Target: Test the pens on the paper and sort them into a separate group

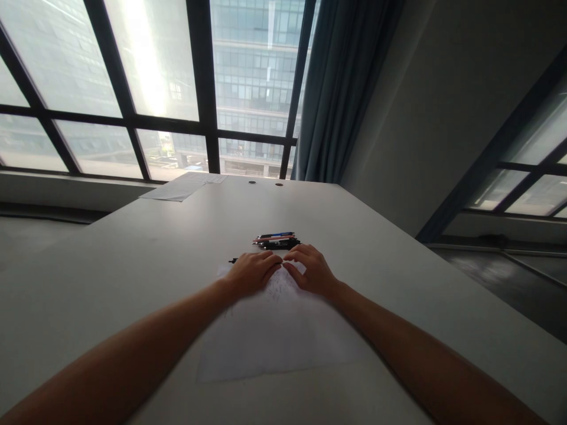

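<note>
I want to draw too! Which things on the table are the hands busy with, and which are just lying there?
Busy with:
- left hand and right hand, both resting on the sheet of paper
- pens, bunched just past the fingertips

Just lying there:
- papers at the table's far end
- two small round holes in the tabletop
- curtain by the window

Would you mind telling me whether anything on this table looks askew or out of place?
Nothing stands out. Both hands, left hand and right hand, rest on the sheet of paper, with the pens bunched just beyond.
</note>
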The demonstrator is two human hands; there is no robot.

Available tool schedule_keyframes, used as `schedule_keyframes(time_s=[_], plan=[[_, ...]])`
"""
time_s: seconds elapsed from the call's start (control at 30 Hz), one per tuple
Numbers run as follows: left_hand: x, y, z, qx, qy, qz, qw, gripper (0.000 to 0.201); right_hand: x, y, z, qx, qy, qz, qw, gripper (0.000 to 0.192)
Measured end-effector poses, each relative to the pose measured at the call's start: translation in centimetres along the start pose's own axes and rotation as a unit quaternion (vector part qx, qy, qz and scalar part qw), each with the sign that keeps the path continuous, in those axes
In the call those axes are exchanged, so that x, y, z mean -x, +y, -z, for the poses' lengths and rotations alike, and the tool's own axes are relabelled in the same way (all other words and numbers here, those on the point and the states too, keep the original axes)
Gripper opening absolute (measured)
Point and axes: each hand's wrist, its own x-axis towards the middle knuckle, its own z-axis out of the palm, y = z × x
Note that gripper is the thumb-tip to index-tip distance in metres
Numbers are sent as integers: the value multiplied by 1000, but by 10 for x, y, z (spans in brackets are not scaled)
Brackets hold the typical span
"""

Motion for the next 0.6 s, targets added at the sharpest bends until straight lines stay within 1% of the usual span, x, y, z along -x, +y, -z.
schedule_keyframes(time_s=[0.2,0.4,0.6], plan=[[1,-4,-4,25,13,-13,1000,26,2,2,-1,-47,-12,-24,999,4],[1,-4,-5,30,12,-3,999,24,2,2,-3,-63,-20,-34,997,6],[0,0,0,-9,6,45,999,20,5,9,-3,-70,23,-94,993,8]])
